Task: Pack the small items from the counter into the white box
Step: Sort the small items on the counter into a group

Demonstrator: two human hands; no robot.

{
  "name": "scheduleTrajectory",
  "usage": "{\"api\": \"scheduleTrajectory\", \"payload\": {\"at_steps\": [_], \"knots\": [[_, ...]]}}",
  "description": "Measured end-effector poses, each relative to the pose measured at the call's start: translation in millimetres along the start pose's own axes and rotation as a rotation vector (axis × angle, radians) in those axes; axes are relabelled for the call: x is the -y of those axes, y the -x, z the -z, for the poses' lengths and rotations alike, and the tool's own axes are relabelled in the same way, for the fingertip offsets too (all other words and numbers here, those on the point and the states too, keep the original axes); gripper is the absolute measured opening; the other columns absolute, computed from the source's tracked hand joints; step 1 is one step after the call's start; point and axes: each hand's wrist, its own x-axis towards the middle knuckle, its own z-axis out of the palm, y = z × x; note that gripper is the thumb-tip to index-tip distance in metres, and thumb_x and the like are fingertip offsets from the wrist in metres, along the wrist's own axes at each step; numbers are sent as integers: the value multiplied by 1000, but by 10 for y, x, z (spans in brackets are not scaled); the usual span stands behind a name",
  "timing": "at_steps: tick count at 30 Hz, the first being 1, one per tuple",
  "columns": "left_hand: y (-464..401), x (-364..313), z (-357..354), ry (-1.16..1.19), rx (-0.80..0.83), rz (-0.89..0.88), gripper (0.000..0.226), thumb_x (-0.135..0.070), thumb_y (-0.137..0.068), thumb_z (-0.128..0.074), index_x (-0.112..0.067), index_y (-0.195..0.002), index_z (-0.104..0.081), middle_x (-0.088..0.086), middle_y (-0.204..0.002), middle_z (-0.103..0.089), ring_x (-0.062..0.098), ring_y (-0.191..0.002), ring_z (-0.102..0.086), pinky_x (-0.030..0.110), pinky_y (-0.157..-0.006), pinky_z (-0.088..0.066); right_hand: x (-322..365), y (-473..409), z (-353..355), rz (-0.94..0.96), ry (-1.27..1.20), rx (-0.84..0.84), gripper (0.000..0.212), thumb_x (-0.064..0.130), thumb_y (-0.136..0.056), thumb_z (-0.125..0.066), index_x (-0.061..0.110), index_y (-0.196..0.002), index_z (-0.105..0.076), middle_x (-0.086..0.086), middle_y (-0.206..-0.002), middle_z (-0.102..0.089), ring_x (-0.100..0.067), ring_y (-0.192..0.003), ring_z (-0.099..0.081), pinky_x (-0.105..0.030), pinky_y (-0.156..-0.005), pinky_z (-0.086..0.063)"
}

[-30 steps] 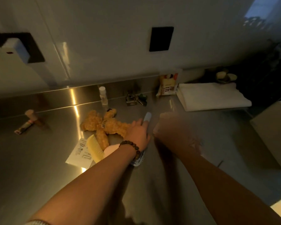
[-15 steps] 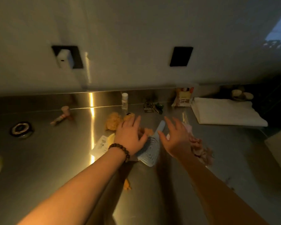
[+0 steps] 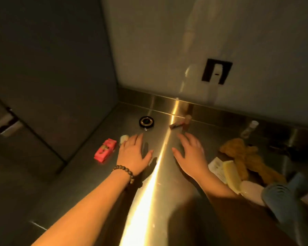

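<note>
My left hand (image 3: 133, 153), with a bead bracelet on the wrist, hovers open over the steel counter (image 3: 149, 201), fingers spread. Just left of it lie a pink packet (image 3: 105, 150) and a small pale round item (image 3: 124, 139). My right hand (image 3: 190, 153) is open too, palm down, holding nothing. Beyond the hands sit a black round tin (image 3: 146, 122) and a small tube with a cap (image 3: 180, 122). To the right lie an orange plush toy (image 3: 245, 157), a yellow comb (image 3: 231, 174), a paper slip (image 3: 217, 166) and a blue brush (image 3: 281, 199). The white box is out of view.
A dark cabinet panel (image 3: 52, 86) walls off the counter's left end. The white wall behind carries a black plate with a white plug (image 3: 217, 71). A small white bottle (image 3: 250, 128) stands by the back edge at the right.
The view has swung left along the counter. Both hands left the blue brush and plush toy and now hover further left near the pink packet and black tin.
</note>
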Motion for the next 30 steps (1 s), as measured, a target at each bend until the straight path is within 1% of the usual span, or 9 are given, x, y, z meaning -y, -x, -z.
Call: {"api": "scheduleTrajectory", "payload": {"at_steps": [3,6,10,13,17,20,22,24,30], "knots": [[-19,688,85,-28,6,60,81,-64,-80,-44,-22,-145,-22,7,-152,-26,24,-140,-21,42,-115,-15,515,-314,-463,58,24,50,59,51,-92,-45,33,-146,-28,-5,-155,-24,-24,-144,-14,-44,-116,-18],[-65,1229,80,-39,84,111,95,-76,-73,-41,-27,-148,-9,6,-156,-12,24,-144,-7,44,-116,-7,879,-653,-842,59,40,86,60,49,-91,-49,33,-146,-29,-5,-157,-18,-25,-145,-10,-43,-115,-15],[-184,1506,-67,-56,163,67,104,-83,-64,-39,-32,-146,0,1,-158,-4,23,-144,1,45,-115,-5,999,-1145,-1138,22,104,105,62,49,-90,-51,32,-145,-31,-7,-159,-11,-27,-146,-5,-46,-117,-14],[-340,1550,-199,-48,209,34,106,-81,-64,-44,-31,-146,1,-1,-158,-4,21,-144,2,46,-115,-2,926,-1498,-1242,12,177,142,65,49,-89,-52,33,-147,-27,-9,-160,-6,-31,-146,-4,-48,-117,-14],[-507,1525,-308,-16,157,-28,102,-77,-64,-48,-32,-146,-8,-2,-156,-16,21,-144,-7,48,-116,-7,807,-1759,-1348,16,227,214,66,49,-90,-51,37,-148,-22,-10,-160,0,-33,-146,0,-47,-118,-13],[-614,1435,-356,-1,98,-113,94,-75,-64,-50,-31,-143,-22,-2,-149,-32,24,-139,-23,48,-111,-19,756,-1767,-1385,12,229,227,54,44,-92,-50,35,-143,-36,-10,-159,-13,-34,-144,-8,-45,-116,-18],[-672,1386,-393,-22,65,-176,87,-72,-66,-51,-30,-140,-31,-2,-141,-42,24,-130,-35,46,-105,-28,741,-1734,-1378,27,210,226,45,38,-92,-51,34,-137,-46,-10,-155,-23,-34,-140,-17,-43,-113,-24],[-707,1352,-432,-16,57,-224,78,-70,-70,-49,-29,-136,-39,-1,-135,-47,23,-122,-42,44,-98,-32,742,-1653,-1352,19,192,247,42,35,-92,-52,34,-133,-50,-9,-153,-28,-33,-137,-21,-42,-110,-27],[-759,1238,-493,72,59,-322,60,-64,-66,-58,-31,-116,-51,-9,-110,-57,20,-96,-47,35,-74,-34,708,-1217,-1200,4,197,150,40,35,-89,-59,33,-128,-56,-7,-146,-38,-28,-131,-30,-33,-96,-34]]}}
